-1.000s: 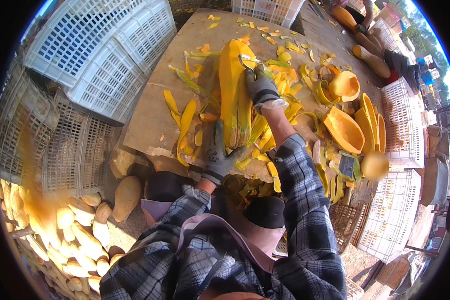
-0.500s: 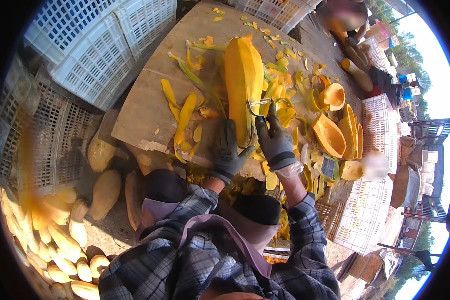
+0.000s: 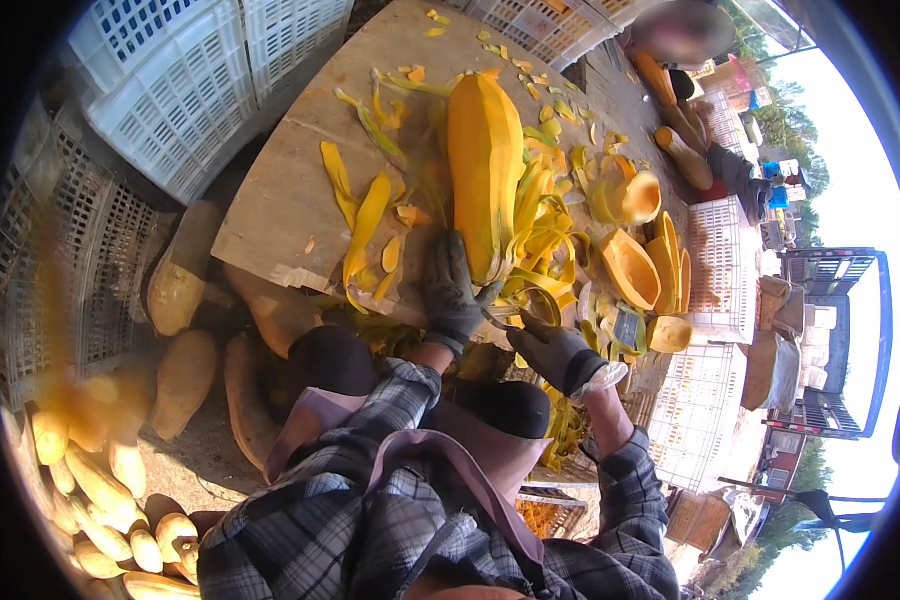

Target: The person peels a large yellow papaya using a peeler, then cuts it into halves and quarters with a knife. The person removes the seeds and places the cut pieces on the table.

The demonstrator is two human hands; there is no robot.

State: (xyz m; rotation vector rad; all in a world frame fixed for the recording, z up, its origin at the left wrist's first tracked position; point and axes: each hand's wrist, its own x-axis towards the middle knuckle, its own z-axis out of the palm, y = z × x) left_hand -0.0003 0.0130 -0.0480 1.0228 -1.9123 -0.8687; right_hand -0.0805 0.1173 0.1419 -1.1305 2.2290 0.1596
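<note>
A large, long orange-yellow squash [image 3: 485,170], mostly peeled, lies lengthwise on the board [image 3: 295,180] in front of me. My left hand [image 3: 452,295], in a dark glove, grips the squash's near end, fingers along its left side and thumb by the tip. Just right of that end, my gloved right hand [image 3: 555,352] is closed on a peeler [image 3: 502,316], which is partly hidden by the fingers. Yellow peel strips [image 3: 545,235] are heaped along the squash's right side, and a curled strip hangs by the peeler.
Hollowed squash pieces [image 3: 630,270] lie on the right, beside a small dark rectangular object [image 3: 629,330]. White crates [image 3: 165,130] stand at the left and others [image 3: 722,265] at the right. Whole squashes [image 3: 185,382] lie on the ground at lower left. A blurred person [image 3: 685,35] is far right.
My right hand has drawn the peeler toward me, from the squash's right side past its near end. My left hand stays at the near end. The view has shifted slightly.
</note>
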